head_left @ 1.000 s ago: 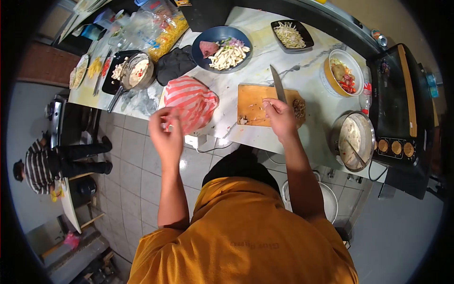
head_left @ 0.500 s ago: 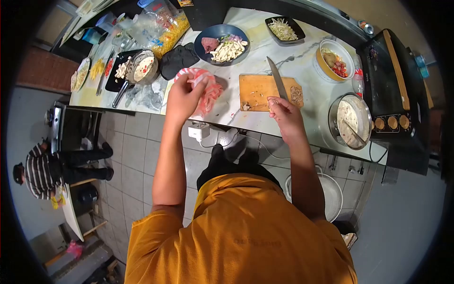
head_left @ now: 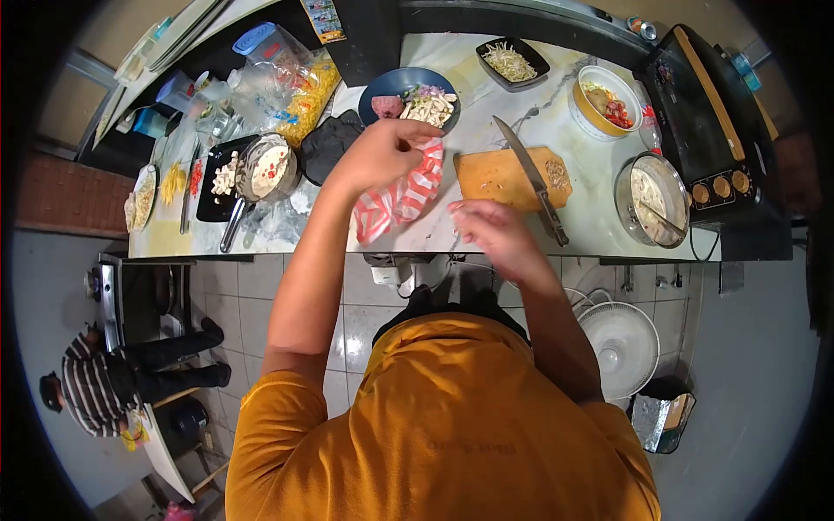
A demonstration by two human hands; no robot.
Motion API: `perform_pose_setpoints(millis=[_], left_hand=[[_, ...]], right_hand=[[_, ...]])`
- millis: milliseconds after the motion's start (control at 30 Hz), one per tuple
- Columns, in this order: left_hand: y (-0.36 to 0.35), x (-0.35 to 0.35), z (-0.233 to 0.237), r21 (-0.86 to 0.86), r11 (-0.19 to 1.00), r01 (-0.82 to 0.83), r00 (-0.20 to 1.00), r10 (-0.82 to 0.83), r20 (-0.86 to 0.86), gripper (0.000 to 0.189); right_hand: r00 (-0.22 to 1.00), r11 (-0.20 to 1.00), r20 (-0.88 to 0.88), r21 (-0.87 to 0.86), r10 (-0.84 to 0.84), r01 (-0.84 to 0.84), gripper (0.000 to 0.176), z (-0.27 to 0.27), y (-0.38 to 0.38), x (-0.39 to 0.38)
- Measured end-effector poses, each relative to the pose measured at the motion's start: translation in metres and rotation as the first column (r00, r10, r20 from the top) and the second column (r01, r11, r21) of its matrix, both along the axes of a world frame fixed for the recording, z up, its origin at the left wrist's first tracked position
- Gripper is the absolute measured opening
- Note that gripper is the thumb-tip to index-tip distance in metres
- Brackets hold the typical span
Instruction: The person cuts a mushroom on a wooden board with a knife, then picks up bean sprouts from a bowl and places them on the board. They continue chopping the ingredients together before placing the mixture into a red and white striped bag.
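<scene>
My left hand point(head_left: 389, 154) is over a red and white striped plastic bag point(head_left: 404, 198), its fingers closed on the bag's upper part. Just left of the cutting board point(head_left: 486, 178), my right hand point(head_left: 493, 230) has its fingers curled near each other; whether anything small is between them cannot be made out. A knife point(head_left: 526, 165) lies across the board, its handle toward the counter's front edge. Beyond my left hand stands a dark blue plate point(head_left: 369, 94) with chopped white pieces, purple bits and a pinkish lump.
A black tray point(head_left: 208, 207) and a pan point(head_left: 271, 170) of batter are left. At the right are a white and yellow bowl point(head_left: 584, 115), a metal bowl point(head_left: 627, 204) and an oven point(head_left: 695, 122). A person point(head_left: 91, 382) in stripes bends at far left.
The knife has left my right hand and now lies on the board. My left hand has moved right and away from me with the striped bag. The view has shifted.
</scene>
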State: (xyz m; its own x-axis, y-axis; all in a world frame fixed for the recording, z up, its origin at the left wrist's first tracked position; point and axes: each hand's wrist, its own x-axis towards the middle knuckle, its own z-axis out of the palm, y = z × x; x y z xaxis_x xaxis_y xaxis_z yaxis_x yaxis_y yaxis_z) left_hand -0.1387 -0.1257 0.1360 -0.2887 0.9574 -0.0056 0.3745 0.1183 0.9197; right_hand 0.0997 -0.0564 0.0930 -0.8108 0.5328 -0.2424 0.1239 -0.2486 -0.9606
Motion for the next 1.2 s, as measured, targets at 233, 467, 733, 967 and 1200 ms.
perform_pose_setpoints(millis=[233, 467, 733, 967, 1200], left_hand=[[0.017, -0.002, 0.007, 0.087, 0.989, 0.121, 0.915, -0.077, -0.397, 0.031], [-0.070, 0.003, 0.013, 0.283, 0.955, -0.092, 0.797, 0.241, -0.554, 0.030], [-0.111, 0.010, -0.056, 0.190, 0.925, -0.330, 0.817, 0.381, -0.432, 0.015], [-0.113, 0.015, -0.056, 0.310, 0.815, -0.490, 0.869, 0.485, 0.098, 0.012], [-0.108, 0.020, -0.054, 0.373, 0.866, -0.332, 0.942, 0.328, 0.076, 0.011]], right_hand=[[0.997, 0.943, 0.075, 0.332, -0.017, -0.009, 0.024, 0.007, -0.035, -0.066], [0.970, 0.689, 0.138, 0.724, -0.202, 0.041, 0.021, -0.009, -0.031, -0.098], [0.969, 0.718, 0.129, 0.693, -0.212, 0.065, 0.022, -0.009, -0.037, -0.127], [0.983, 0.565, 0.113, 0.825, -0.145, -0.012, 0.016, -0.019, -0.048, -0.150], [0.962, 0.612, 0.134, 0.790, -0.236, 0.040, 0.016, -0.052, -0.020, -0.171]])
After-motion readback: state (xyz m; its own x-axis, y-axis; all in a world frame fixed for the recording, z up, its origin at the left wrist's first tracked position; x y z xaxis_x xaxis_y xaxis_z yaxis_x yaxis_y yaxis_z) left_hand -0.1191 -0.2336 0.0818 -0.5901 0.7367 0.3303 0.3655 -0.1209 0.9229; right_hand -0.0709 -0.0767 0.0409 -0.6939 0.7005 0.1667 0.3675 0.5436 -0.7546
